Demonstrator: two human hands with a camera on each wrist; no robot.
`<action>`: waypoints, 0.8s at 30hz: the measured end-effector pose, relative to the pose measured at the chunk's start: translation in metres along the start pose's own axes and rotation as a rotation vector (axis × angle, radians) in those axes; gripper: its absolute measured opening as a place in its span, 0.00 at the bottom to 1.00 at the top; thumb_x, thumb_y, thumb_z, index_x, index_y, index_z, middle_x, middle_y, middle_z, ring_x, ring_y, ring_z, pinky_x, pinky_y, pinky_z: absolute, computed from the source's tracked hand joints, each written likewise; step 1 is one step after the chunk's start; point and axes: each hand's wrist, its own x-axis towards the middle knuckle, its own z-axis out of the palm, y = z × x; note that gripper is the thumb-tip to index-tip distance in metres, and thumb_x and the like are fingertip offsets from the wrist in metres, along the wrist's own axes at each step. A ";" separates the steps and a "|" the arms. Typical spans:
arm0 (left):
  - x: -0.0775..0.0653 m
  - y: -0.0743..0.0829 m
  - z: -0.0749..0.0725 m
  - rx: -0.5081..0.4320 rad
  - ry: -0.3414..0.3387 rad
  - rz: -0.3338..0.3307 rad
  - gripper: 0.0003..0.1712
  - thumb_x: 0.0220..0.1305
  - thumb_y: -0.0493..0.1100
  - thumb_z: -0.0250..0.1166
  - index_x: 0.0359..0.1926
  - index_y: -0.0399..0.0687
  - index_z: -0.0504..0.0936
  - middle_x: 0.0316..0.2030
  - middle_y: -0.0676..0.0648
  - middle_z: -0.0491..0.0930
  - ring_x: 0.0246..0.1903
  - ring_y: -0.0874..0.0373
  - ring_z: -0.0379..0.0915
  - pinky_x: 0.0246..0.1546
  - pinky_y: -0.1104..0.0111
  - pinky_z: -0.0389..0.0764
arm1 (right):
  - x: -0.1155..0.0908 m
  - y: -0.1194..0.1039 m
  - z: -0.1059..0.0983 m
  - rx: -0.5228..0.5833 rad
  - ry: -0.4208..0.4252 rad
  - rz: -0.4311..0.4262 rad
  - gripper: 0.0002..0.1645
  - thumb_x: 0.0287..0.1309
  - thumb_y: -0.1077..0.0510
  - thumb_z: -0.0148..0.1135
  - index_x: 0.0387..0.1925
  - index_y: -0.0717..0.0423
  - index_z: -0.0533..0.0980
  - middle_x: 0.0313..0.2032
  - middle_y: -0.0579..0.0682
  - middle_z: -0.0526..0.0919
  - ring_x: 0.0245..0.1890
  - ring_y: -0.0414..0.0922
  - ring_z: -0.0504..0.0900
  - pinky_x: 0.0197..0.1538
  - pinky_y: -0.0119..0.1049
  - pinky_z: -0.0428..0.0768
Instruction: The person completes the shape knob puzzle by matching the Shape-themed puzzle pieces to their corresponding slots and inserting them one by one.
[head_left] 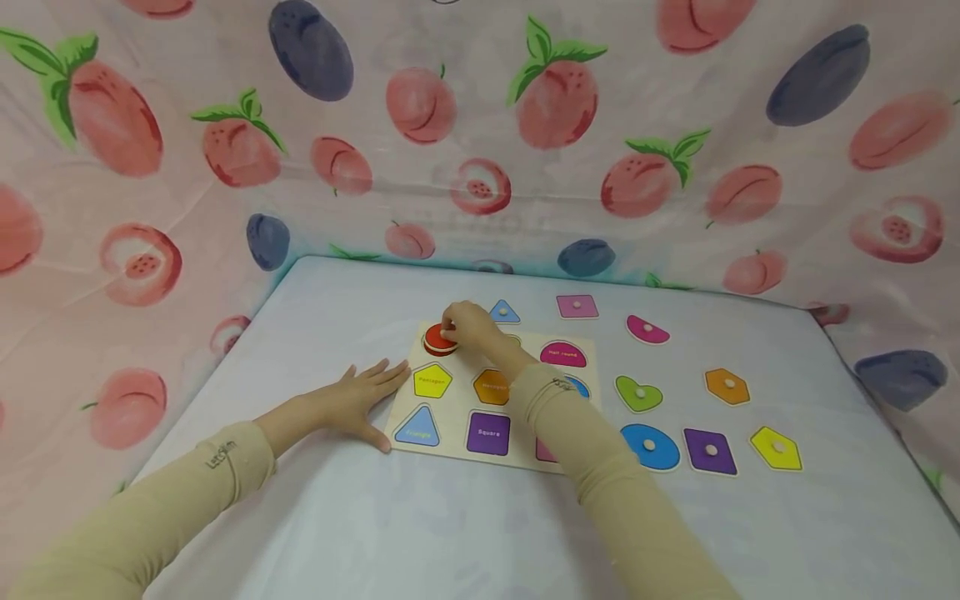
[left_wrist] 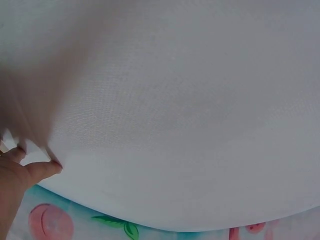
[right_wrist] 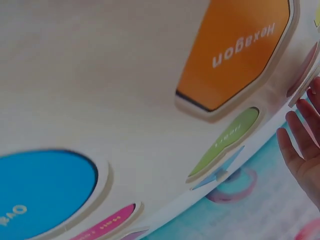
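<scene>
A cream wooden shape-puzzle board [head_left: 461, 417] lies on the table, its printed recesses including a pentagon, hexagon, triangle and square. At its far left corner, my right hand [head_left: 468, 327] pinches a red round piece [head_left: 438, 337] over a round recess; the piece looks slightly raised. In the right wrist view, the right hand's fingers [right_wrist: 295, 135] show at the right edge, beyond the orange hexagon recess [right_wrist: 235, 55]. My left hand [head_left: 356, 402] rests with fingers spread at the board's left edge. Only part of that hand [left_wrist: 25, 172] appears in the left wrist view.
Knobbed pieces lie around the board: a light blue triangle [head_left: 510, 316], a pink parallelogram [head_left: 566, 310], a magenta half round [head_left: 647, 332], a green heart [head_left: 626, 394], an orange hexagon [head_left: 738, 392], a blue oval [head_left: 660, 458], a purple square [head_left: 701, 442] and a yellow pentagon [head_left: 765, 442].
</scene>
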 end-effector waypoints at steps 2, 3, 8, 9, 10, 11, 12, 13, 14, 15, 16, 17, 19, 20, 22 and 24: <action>0.000 0.000 0.000 0.001 -0.005 -0.002 0.71 0.37 0.71 0.71 0.74 0.47 0.44 0.75 0.46 0.40 0.74 0.40 0.33 0.64 0.31 0.39 | -0.001 -0.001 0.003 0.024 0.008 0.005 0.11 0.62 0.56 0.59 0.37 0.60 0.81 0.43 0.53 0.83 0.44 0.48 0.76 0.55 0.37 0.76; 0.000 0.000 0.001 0.002 -0.008 -0.002 0.71 0.37 0.71 0.71 0.74 0.47 0.44 0.75 0.46 0.40 0.74 0.40 0.33 0.64 0.31 0.39 | -0.002 -0.001 0.004 0.040 0.009 0.010 0.11 0.63 0.56 0.58 0.37 0.60 0.80 0.43 0.53 0.82 0.44 0.48 0.75 0.55 0.37 0.76; 0.000 0.000 0.001 0.013 -0.016 -0.006 0.71 0.37 0.72 0.70 0.74 0.47 0.44 0.75 0.46 0.40 0.74 0.40 0.33 0.64 0.31 0.39 | -0.002 -0.001 0.010 0.082 0.027 0.024 0.10 0.63 0.56 0.58 0.37 0.60 0.80 0.44 0.53 0.82 0.46 0.47 0.75 0.57 0.37 0.75; 0.000 -0.001 0.000 0.014 -0.016 -0.007 0.71 0.37 0.72 0.70 0.74 0.47 0.44 0.75 0.46 0.40 0.74 0.40 0.33 0.64 0.31 0.39 | -0.002 -0.002 0.011 0.081 0.030 0.021 0.10 0.63 0.56 0.58 0.37 0.60 0.80 0.44 0.53 0.82 0.45 0.47 0.75 0.57 0.37 0.75; 0.000 -0.001 0.000 0.015 -0.016 -0.010 0.71 0.37 0.72 0.70 0.74 0.47 0.44 0.75 0.46 0.40 0.74 0.40 0.33 0.64 0.31 0.39 | -0.001 -0.002 0.011 0.076 0.032 0.017 0.10 0.63 0.56 0.58 0.37 0.60 0.80 0.43 0.53 0.82 0.45 0.47 0.75 0.57 0.37 0.75; 0.000 -0.001 0.000 0.015 -0.016 -0.012 0.71 0.37 0.72 0.70 0.74 0.47 0.44 0.75 0.46 0.40 0.74 0.40 0.33 0.64 0.31 0.39 | 0.000 -0.003 0.011 0.070 0.032 0.013 0.11 0.63 0.56 0.58 0.37 0.60 0.80 0.42 0.53 0.82 0.44 0.47 0.75 0.57 0.37 0.75; 0.000 -0.001 -0.001 0.012 -0.016 -0.014 0.71 0.37 0.72 0.70 0.74 0.47 0.44 0.75 0.46 0.40 0.74 0.40 0.32 0.64 0.31 0.39 | 0.001 -0.003 0.012 0.064 0.031 0.010 0.11 0.63 0.56 0.58 0.37 0.60 0.80 0.42 0.52 0.82 0.43 0.47 0.75 0.56 0.37 0.75; 0.000 -0.001 -0.001 0.012 -0.018 -0.017 0.71 0.37 0.72 0.70 0.74 0.47 0.44 0.75 0.46 0.40 0.74 0.41 0.32 0.64 0.31 0.39 | 0.001 -0.004 0.012 0.055 0.027 0.008 0.11 0.63 0.56 0.58 0.37 0.60 0.80 0.41 0.52 0.82 0.42 0.47 0.75 0.56 0.37 0.76; 0.001 -0.001 0.000 0.008 -0.019 -0.019 0.71 0.37 0.72 0.70 0.74 0.47 0.44 0.75 0.46 0.40 0.74 0.41 0.32 0.64 0.31 0.39 | 0.002 -0.004 0.013 0.046 0.023 0.010 0.11 0.63 0.55 0.58 0.37 0.60 0.80 0.40 0.52 0.82 0.41 0.46 0.75 0.55 0.36 0.76; 0.001 -0.001 0.000 0.006 -0.019 -0.019 0.71 0.37 0.72 0.70 0.74 0.47 0.44 0.75 0.46 0.40 0.74 0.41 0.32 0.64 0.31 0.39 | 0.003 -0.004 0.013 0.039 0.019 0.012 0.11 0.63 0.55 0.58 0.37 0.60 0.80 0.39 0.52 0.82 0.40 0.46 0.74 0.54 0.36 0.76; 0.001 -0.001 0.001 0.006 -0.019 -0.019 0.71 0.37 0.72 0.70 0.74 0.47 0.44 0.75 0.46 0.40 0.74 0.41 0.32 0.63 0.31 0.39 | 0.003 -0.004 0.013 0.031 0.016 0.013 0.11 0.63 0.56 0.59 0.36 0.60 0.80 0.38 0.52 0.82 0.39 0.46 0.74 0.53 0.35 0.77; 0.001 -0.001 0.001 0.004 -0.019 -0.019 0.71 0.37 0.72 0.70 0.74 0.47 0.44 0.75 0.46 0.40 0.74 0.41 0.32 0.63 0.31 0.39 | 0.004 -0.004 0.014 0.026 0.014 0.017 0.11 0.62 0.56 0.59 0.36 0.60 0.80 0.37 0.52 0.82 0.38 0.46 0.74 0.52 0.35 0.77; 0.002 -0.002 0.002 0.002 -0.019 -0.019 0.71 0.37 0.72 0.70 0.74 0.48 0.43 0.75 0.47 0.40 0.74 0.41 0.32 0.64 0.31 0.39 | 0.003 -0.005 0.014 0.012 0.012 0.021 0.10 0.62 0.56 0.59 0.35 0.60 0.80 0.35 0.52 0.81 0.37 0.45 0.73 0.50 0.34 0.77; 0.002 -0.002 0.002 0.000 -0.018 -0.018 0.71 0.37 0.72 0.70 0.74 0.48 0.43 0.75 0.47 0.40 0.74 0.41 0.32 0.64 0.31 0.39 | 0.003 -0.005 0.013 0.003 0.014 0.024 0.10 0.62 0.56 0.59 0.35 0.59 0.80 0.35 0.51 0.81 0.36 0.45 0.73 0.49 0.34 0.77; 0.002 -0.001 0.002 0.002 -0.017 -0.017 0.71 0.37 0.72 0.70 0.74 0.48 0.44 0.75 0.47 0.40 0.74 0.41 0.32 0.64 0.31 0.39 | 0.002 -0.007 0.013 -0.011 0.013 0.028 0.09 0.62 0.57 0.59 0.34 0.59 0.80 0.34 0.51 0.81 0.36 0.45 0.72 0.48 0.34 0.76; 0.002 -0.001 0.002 0.000 -0.017 -0.020 0.71 0.37 0.72 0.70 0.74 0.48 0.44 0.75 0.47 0.40 0.74 0.41 0.32 0.64 0.31 0.38 | 0.002 -0.008 0.013 -0.022 0.012 0.030 0.09 0.63 0.57 0.58 0.34 0.59 0.79 0.33 0.51 0.80 0.35 0.45 0.72 0.46 0.34 0.76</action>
